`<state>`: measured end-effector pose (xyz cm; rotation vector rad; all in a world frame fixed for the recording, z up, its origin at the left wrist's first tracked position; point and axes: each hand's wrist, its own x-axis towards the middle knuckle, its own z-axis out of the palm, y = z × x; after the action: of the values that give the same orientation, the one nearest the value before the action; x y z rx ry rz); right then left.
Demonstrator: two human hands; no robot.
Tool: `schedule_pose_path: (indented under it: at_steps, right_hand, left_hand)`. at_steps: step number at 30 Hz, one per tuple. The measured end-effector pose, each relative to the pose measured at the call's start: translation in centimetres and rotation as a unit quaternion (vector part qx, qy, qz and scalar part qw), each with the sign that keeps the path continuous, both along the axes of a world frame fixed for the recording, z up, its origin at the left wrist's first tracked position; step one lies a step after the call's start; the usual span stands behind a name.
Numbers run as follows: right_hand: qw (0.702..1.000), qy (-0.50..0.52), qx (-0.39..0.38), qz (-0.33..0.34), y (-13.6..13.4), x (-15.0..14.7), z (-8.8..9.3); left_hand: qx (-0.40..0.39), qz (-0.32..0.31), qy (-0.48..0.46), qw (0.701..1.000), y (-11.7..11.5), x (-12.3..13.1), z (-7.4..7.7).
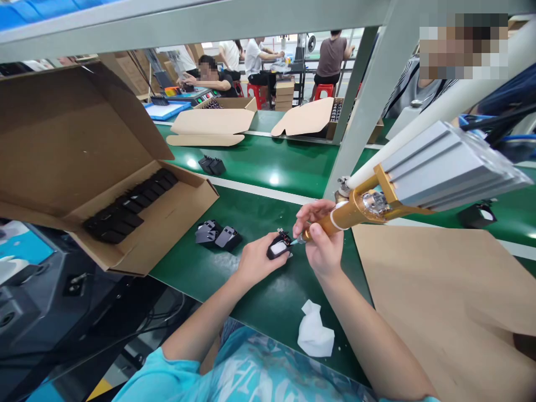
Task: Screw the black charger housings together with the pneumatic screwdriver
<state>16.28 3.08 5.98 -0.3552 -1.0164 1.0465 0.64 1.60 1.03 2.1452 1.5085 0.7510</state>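
Note:
My left hand [256,260] is closed around a small black part with a white face [279,246], holding it on the green belt [251,290]. My right hand [320,237] grips the gold nozzle of a dispensing tool [352,212], its tip touching the top of the black part. The tool's grey ribbed body [444,167] and a white tube run up to the right. Two more black parts with grey faces [218,235] lie on the belt just left of my left hand.
An open cardboard box [176,218] holding a row of black parts [125,212] sits at left. A crumpled white tissue [315,332] lies near me. A cardboard sheet [439,290] covers the right. More boxes and seated people are beyond the metal frame post [360,106].

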Motion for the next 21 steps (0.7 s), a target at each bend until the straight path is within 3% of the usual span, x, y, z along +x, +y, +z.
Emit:
schedule_pose_path:
  at_steps: [8, 21]
  right_hand:
    - [1.000, -0.013, 0.005, -0.020, 0.0, 0.1, 0.3]
    - [1.000, -0.022, 0.009, -0.017, -0.1, 0.0, 0.4]
  left_hand:
    - [0.008, -0.020, 0.006, 1.000, -0.2, 0.3, 1.2]
    - [-0.037, -0.004, -0.012, 0.999, -0.1, 1.2, 0.5]
